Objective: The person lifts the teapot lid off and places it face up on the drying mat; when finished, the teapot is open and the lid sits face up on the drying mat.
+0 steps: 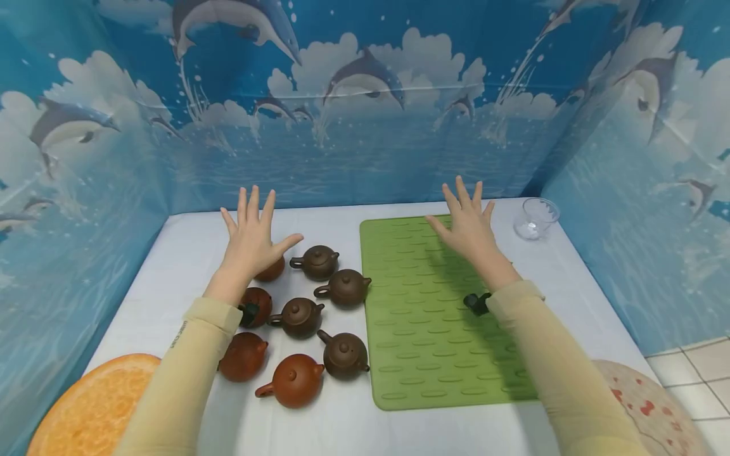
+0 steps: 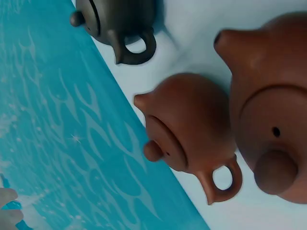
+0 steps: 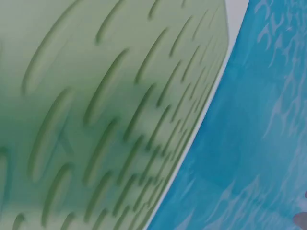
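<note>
My left hand is raised with its fingers spread, over the far left of a group of small clay teapots. It holds nothing, and in the head view it partly hides a reddish-brown teapot, which the left wrist view shows whole with its lid and loop handle. Dark brown teapots stand to the right of the reddish ones, beside the green ridged mat. Above the far part of that mat my right hand is held up, fingers spread and nothing in it. The right wrist view shows the mat's ridges.
A clear glass bowl stands at the table's far right corner. Round orange and pinkish pads lie at the near left and right corners. Blue dolphin-print curtains enclose the white table at the back and sides.
</note>
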Motion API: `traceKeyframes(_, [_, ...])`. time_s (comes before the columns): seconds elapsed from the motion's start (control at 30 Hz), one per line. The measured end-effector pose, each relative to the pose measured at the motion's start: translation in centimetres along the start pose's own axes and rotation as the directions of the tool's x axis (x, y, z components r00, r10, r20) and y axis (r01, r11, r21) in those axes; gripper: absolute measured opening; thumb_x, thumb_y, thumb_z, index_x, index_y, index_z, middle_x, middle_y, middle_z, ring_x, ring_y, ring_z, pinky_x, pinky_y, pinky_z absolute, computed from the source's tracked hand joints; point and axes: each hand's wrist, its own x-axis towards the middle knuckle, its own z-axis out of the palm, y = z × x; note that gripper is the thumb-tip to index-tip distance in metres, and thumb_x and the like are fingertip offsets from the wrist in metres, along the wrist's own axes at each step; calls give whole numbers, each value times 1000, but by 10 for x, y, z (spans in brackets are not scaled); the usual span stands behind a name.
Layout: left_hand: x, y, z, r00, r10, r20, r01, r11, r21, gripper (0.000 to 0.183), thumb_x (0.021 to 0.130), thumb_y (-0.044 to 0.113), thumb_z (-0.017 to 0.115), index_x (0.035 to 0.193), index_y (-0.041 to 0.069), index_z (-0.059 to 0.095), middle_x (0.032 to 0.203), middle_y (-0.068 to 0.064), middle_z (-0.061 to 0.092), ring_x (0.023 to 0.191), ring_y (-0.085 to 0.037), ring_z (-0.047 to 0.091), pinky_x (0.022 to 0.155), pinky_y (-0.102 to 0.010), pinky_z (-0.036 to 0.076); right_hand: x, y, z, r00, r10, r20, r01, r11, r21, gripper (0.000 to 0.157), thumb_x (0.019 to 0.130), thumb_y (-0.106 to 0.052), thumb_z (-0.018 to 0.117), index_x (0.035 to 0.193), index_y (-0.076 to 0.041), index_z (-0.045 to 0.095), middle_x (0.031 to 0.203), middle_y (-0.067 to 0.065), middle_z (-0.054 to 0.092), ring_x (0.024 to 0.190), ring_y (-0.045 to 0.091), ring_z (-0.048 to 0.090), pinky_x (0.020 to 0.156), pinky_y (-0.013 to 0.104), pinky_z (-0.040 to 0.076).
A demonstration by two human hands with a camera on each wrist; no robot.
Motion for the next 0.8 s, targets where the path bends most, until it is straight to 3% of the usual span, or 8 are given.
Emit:
traceKeyframes(0.13, [-4,5,-4,999,41,10,-41,999,3,105,87,65,60,160,14,5,164,-23,-2,151,-40,-15,110,-75,-11,-3,-15,-2,999,-51,-1,51,999,14,80,98,-51,53,159,-14,17,166,16,0,147,45,-18,110,76,-6])
traceKeyframes(0.33, [-17,16,-9,988,153,-1,-153,988,8,102,87,61,64,160,13,11,164,-23,3,151,-42,-9,111,-75,-6,-17,-31,0,991,-130,-7,130,991,-4,80,97,-52,54,159,-16,19,166,13,5,149,44,-13,112,74,-4])
traceKeyframes(0.8, [-68,31,-2,913,408,-15,-408,912,-50,89,85,51,73,154,11,32,162,-19,21,151,-43,11,112,-75,13,-69,-82,22,925,-379,1,379,924,56,71,95,-47,60,154,-15,35,164,8,20,151,43,4,115,70,4])
